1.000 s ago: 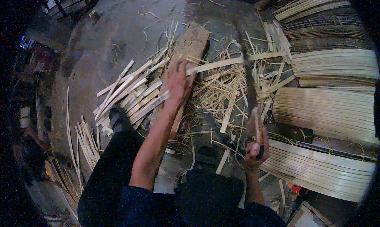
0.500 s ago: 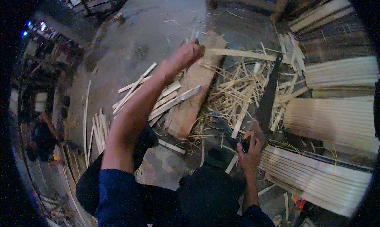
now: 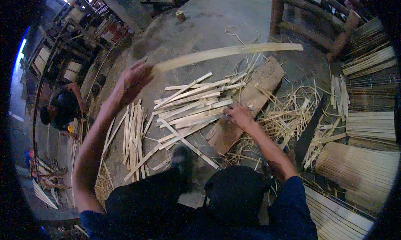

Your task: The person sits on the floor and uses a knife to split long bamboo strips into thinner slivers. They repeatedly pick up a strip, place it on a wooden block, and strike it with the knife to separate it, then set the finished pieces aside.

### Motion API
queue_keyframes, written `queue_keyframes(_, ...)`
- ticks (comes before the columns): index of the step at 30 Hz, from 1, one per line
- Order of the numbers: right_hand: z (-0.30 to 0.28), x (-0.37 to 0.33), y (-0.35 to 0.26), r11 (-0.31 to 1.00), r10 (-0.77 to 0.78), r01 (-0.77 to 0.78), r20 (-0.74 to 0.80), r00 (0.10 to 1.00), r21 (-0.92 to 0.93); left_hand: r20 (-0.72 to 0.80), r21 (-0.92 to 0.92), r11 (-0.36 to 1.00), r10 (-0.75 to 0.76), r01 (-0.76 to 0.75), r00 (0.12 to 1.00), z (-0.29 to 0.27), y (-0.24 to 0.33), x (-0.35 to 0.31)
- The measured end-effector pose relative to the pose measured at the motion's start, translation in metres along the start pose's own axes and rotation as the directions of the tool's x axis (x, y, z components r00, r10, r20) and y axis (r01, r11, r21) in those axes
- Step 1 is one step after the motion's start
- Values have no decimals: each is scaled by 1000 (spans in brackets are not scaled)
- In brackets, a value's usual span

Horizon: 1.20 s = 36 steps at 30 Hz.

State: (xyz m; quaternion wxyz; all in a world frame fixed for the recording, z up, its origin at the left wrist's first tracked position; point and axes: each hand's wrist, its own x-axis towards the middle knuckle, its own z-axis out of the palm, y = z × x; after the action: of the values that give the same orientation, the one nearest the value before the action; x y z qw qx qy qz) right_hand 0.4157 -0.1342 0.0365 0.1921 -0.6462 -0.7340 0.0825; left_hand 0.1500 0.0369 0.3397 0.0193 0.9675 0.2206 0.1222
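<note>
My left hand [image 3: 135, 82], raised at the left, is closed around one end of a long pale bamboo strip [image 3: 229, 52]. The strip stretches to the right above the floor, its far end free. Low over the wooden plank [image 3: 267, 79], my right hand [image 3: 240, 115] has its fingers curled at the end of a bamboo strip from the loose pile [image 3: 196, 100]; its fingertips are partly hidden. A dark long-bladed machete [image 3: 311, 131] rests to the right, beside a heap of thin shavings [image 3: 288, 110], with no hand on it.
Another bundle of strips [image 3: 133, 133] lies nearer on the left. Slatted bamboo panels [image 3: 355, 169] fill the right side. A wooden bench frame [image 3: 309, 31] stands at the far right. At the left edge another person [image 3: 67, 106] bends low. A short cut piece [image 3: 180, 16] stands far off.
My right hand has let go of the machete and moved left to the strip pile. My left hand has swung left with the long strip, away from the plank. The view has shifted.
</note>
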Motion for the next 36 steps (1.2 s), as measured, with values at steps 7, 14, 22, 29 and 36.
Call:
queue_keyframes(7, -34, 78, 10, 982, -177, 185, -513, 840, -36, 5, -328, 867, -396, 376, 918, 71, -3, -91)
queue_keyframes(14, -61, -75, -1, 992, 68, -68, -9, 998, -103, 180, -446, 841, -251, 306, 951, 160, -29, -130)
queue_keyframes(22, -85, -199, -45, 960, 279, -279, 26, 960, -24, 155, -259, 949, -145, 182, 977, 274, -62, -164)
queue_keyframes(29, -59, -95, -44, 978, 209, -208, -60, 976, 11, -217, -374, 625, -777, 685, 591, 302, -47, -190)
queue_keyframes(36, -11, -6, -22, 997, -27, 30, -30, 999, 74, -186, -749, 379, -907, 543, 377, 313, -44, -195)
